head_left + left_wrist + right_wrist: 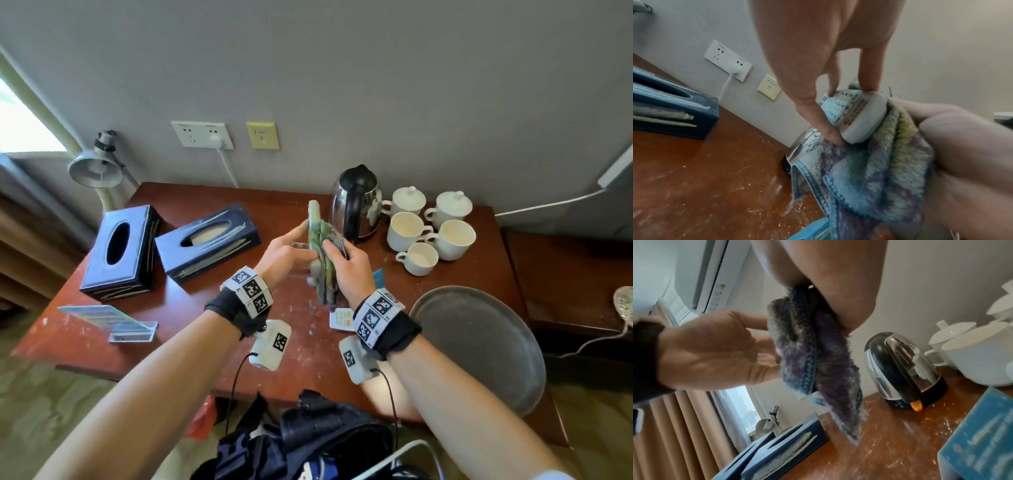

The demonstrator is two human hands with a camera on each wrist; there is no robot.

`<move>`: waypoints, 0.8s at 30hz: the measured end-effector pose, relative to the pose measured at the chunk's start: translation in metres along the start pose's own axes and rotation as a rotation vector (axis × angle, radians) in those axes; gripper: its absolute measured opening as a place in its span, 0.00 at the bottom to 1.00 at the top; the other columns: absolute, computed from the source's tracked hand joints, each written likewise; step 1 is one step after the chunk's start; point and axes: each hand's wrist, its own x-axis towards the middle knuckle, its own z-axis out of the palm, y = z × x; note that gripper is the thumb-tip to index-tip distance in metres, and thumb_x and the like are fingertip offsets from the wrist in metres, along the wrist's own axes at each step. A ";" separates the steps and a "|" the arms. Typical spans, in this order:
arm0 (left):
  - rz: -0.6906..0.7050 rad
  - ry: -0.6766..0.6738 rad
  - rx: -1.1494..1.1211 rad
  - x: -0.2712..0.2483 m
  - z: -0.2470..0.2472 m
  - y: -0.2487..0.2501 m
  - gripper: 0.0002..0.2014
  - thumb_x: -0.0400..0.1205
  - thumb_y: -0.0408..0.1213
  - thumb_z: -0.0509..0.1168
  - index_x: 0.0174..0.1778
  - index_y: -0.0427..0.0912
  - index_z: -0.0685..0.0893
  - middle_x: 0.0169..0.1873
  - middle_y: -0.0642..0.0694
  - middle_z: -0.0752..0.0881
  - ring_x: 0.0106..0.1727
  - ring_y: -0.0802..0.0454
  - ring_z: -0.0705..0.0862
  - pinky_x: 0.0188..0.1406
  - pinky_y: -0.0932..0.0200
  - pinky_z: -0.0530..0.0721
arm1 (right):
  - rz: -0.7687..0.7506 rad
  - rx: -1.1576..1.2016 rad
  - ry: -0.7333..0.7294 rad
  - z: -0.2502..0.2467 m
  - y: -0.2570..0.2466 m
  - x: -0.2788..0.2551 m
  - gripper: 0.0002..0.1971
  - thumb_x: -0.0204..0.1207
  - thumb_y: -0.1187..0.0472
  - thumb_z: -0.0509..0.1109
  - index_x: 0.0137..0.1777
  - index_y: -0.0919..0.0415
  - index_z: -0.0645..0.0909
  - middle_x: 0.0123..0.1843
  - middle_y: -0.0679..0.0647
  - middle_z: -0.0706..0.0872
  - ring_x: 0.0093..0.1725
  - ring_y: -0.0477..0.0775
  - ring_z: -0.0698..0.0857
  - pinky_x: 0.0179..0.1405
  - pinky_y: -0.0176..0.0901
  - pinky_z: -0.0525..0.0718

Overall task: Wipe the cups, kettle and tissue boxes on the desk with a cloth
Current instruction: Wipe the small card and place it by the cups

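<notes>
Cloth of fuzzy blue-green-purple terry (325,263), bunched in the right hand (349,263), rubs a white remote control (857,113) pinched upright by the left hand (284,253) above the red-brown wooden desk (191,308). Steel kettle (356,205), white ceramic cups (406,231) and dark-blue tissue boxes (120,253) probably come next. No writing is legible.

Daylight enters from a window (24,120) well to the left of the left hand (287,255), blown out to white in the head view. The desk (205,308) in front of both hands is evenly lit with soft shadows. The kettle (356,205) just beyond the right hand (349,267) carries bright reflections. The head view bends strongly toward its edges. Both wrist views are soft: the right hand near the left wrist lens is smeared, and the cloth (818,369) shows motion blur.
</notes>
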 end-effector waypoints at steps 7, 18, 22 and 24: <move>0.003 -0.091 0.076 -0.006 0.014 0.008 0.39 0.80 0.20 0.66 0.84 0.53 0.67 0.53 0.37 0.83 0.52 0.40 0.90 0.50 0.50 0.90 | 0.017 0.014 0.082 -0.012 -0.034 0.028 0.18 0.86 0.52 0.64 0.71 0.58 0.80 0.64 0.53 0.87 0.64 0.52 0.85 0.70 0.50 0.81; 0.041 -0.010 0.192 -0.002 0.015 0.023 0.42 0.76 0.17 0.68 0.83 0.56 0.69 0.44 0.42 0.86 0.44 0.44 0.89 0.46 0.43 0.91 | -0.099 -0.024 -0.074 -0.024 -0.035 0.009 0.21 0.81 0.60 0.72 0.73 0.52 0.80 0.66 0.48 0.87 0.63 0.43 0.85 0.67 0.42 0.83; 0.012 -0.086 0.296 -0.013 0.030 0.021 0.44 0.77 0.19 0.70 0.85 0.55 0.64 0.54 0.37 0.82 0.52 0.42 0.87 0.49 0.49 0.91 | -0.124 -0.079 0.041 -0.033 -0.051 0.031 0.22 0.82 0.58 0.70 0.75 0.51 0.78 0.68 0.50 0.85 0.66 0.47 0.84 0.68 0.42 0.81; 0.018 -0.057 0.285 -0.014 0.034 0.019 0.44 0.77 0.20 0.71 0.85 0.53 0.62 0.57 0.34 0.82 0.53 0.41 0.87 0.47 0.50 0.91 | -0.136 -0.119 0.046 -0.035 -0.059 0.037 0.21 0.82 0.59 0.70 0.75 0.53 0.79 0.70 0.51 0.84 0.69 0.48 0.82 0.71 0.43 0.79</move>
